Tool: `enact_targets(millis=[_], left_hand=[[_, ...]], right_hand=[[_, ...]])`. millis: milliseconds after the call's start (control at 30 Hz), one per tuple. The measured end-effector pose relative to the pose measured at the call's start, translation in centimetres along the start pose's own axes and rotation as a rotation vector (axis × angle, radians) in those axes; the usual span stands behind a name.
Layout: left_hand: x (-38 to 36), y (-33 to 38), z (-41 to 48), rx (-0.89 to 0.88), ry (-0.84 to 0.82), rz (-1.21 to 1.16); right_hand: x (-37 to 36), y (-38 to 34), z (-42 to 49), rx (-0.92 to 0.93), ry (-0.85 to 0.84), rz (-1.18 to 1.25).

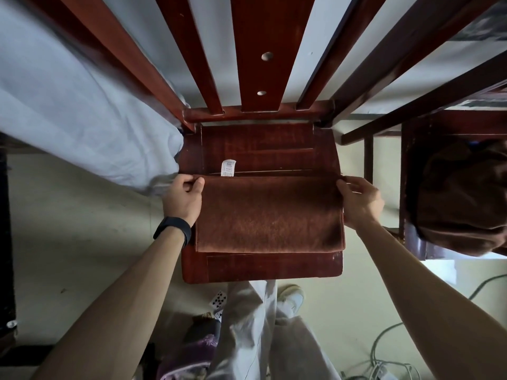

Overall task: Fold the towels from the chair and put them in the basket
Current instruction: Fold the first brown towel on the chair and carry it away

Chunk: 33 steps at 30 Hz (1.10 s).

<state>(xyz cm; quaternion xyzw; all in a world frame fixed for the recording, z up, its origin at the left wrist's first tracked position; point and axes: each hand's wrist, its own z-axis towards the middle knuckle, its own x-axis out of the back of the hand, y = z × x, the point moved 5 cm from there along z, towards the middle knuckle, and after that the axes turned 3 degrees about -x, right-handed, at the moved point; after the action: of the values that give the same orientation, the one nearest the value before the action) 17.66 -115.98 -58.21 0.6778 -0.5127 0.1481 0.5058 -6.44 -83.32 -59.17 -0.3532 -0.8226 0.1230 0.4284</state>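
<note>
A brown towel (269,212) lies flat on the seat of a dark red wooden chair (260,267), in the middle of the view. Its near part is doubled over into a thick upper layer, and a lower layer reaches on toward the chair's back slats (255,50). A white printed label (228,168) sticks up at the far edge of the upper layer, near its left end. The left hand (182,200) pinches the far left corner of that upper layer, with the thumb on top and the fingers curled under the edge. The right hand (360,201) pinches the far right corner in the same way, its fingers bent round the cloth. The two hands are level with each other across the width of the towel. A black wristband (172,227) sits on the left wrist. The near strip of the seat shows bare wood below the towel's folded edge. To the right stands a second chair (406,187) of the same wood, with a heap of brown towels (463,201) piled loosely on its seat. To the left, a pale bed sheet (82,119) hangs down, its lowest fold just beside the left hand. Near the bottom, the person's light trousers (247,338) and a pale shoe (295,296) show on the cream floor. A playing card (218,298) lies just left of them, and grey cables (384,349) lie at the near right.
</note>
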Motion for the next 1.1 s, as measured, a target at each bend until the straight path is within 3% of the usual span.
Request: enact_targets(millis=[233,300,367,433,500,567,667,867,967,1100], left_hand=[[-0.6,0.6,-0.5,-0.052,0.029,0.247],[-0.6,0.9,-1.0,-0.062,0.05,0.274],[-0.5,1.5,-2.0,-0.237,0.124,0.375],[-1.0,2.1,-3.7,-0.53,0.191,0.481],[-2.8,1.7,-5.4,-0.707,0.105,0.51],[-4.6,0.3,-6.2,-0.664,-0.046,0.553],[-5.8,-2.4,-5.9,-0.564,-0.127,0.677],[-5.8,-3.7,-4.9,-0.655,-0.097,0.742],[-5.6,-2.7,-4.8,-0.684,-0.091,0.79],[-5.9,2.2,-2.4,-0.848,-0.162,0.901]], right_hand=[[0.2,0.0,-0.6,0.076,0.039,-0.095],[0.5,0.3,-1.8,0.173,0.084,-0.143],[0.7,0.3,-3.6,0.37,0.179,-0.228],[0.0,-0.2,-5.6,0.585,0.23,-0.364],[-1.5,-0.4,-6.5,0.664,0.151,-0.516],[-3.0,0.1,-6.1,0.669,0.05,-0.689],[-4.6,1.7,-4.3,0.638,-0.022,-0.847],[-4.8,3.0,-3.0,0.714,0.04,-0.859],[-4.2,2.8,-3.8,0.68,0.065,-0.854],[-1.9,4.4,-5.9,0.587,0.079,-0.838]])
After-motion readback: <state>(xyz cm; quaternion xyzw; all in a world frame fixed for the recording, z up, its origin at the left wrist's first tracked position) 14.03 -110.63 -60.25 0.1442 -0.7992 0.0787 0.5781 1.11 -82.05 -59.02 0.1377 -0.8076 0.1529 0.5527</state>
